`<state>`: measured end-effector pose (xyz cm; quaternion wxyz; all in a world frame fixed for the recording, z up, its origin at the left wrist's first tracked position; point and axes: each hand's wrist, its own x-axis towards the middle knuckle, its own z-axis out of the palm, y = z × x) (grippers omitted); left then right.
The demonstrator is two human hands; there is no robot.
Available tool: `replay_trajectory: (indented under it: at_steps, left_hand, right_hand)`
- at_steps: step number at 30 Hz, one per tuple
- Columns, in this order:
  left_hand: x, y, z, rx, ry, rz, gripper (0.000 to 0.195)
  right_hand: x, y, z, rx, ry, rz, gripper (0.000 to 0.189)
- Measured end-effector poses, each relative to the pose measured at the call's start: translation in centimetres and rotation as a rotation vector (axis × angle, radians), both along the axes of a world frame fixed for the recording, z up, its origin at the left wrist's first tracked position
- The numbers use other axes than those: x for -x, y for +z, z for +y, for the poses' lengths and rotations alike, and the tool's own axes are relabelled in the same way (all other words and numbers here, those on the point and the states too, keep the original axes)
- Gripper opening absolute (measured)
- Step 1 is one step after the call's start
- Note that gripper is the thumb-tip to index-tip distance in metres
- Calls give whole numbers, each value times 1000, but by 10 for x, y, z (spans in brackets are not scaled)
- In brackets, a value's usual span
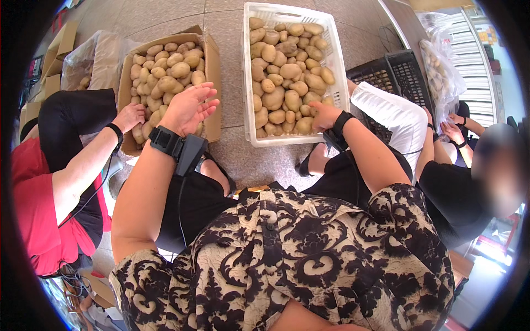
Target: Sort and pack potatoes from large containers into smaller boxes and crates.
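Over the right side of a cardboard box [213, 97] heaped with potatoes [167, 84], my left hand [190, 106] is turned palm to the right. Its fingers are spread and nothing shows in them. To the right stands a white plastic crate [296, 141] full of loose potatoes [290, 71]. My right hand [325, 116] reaches over its near right corner, fingertips among the potatoes. Whether it grips one is hidden. Both my wrists wear black straps with dark devices.
A co-worker's hand [131, 117] is at the left side of the cardboard box. Right of the crate are a black plastic crate [408, 78] and a clear bag of potatoes [434, 70], with another person's hands [452, 131] by it. A plastic-lined box [101, 58] stands far left.
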<state>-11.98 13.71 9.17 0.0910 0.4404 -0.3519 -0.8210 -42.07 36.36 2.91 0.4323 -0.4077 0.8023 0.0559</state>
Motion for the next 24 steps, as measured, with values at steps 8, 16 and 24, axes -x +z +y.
replay_trajectory:
  at_steps: [8, 16, 24]
  left_hand:
    - [14, -7, 9, 3, -48, -14, 29]
    - [33, -8, 40, -345, -164, 1, 41]
    - [25, -35, 23, -213, -211, -68, 33]
  right_hand:
    - [-35, 53, -23, 306, -360, -301, 41]
    - [-96, 119, -32, 692, -357, -788, 41]
    - [-109, 125, -39, 706, -225, -651, 35]
